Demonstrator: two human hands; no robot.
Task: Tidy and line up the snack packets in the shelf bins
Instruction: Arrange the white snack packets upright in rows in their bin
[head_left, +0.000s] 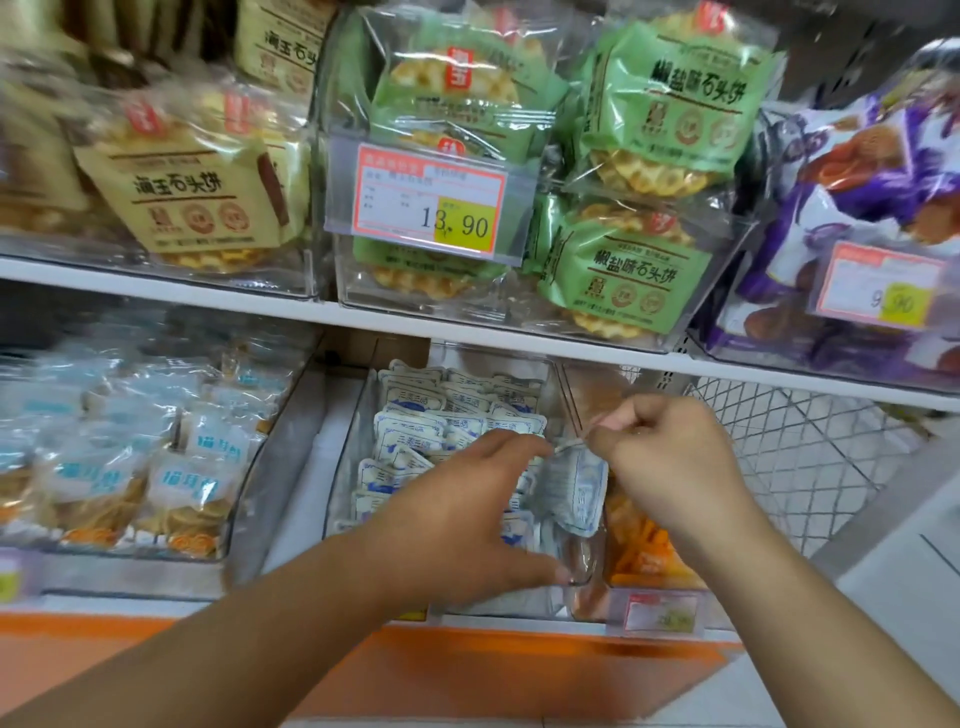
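My right hand (660, 447) is pinching the top seal of one small white-and-blue packet (579, 493), lifting it clear so I can slot it back straight – my left hand (467, 514) is spread over the rest of the packets (415, 441) in the clear bin (345, 467) right under it, fingers relaxed, holding the rows down. Writing on these is too small to read. Above my hands the green packs (623, 270) say 椒盐味石头饼, price tag (431, 208) 13.90 – left of that, 滴玉石头饼 on the beige pack (192, 192)
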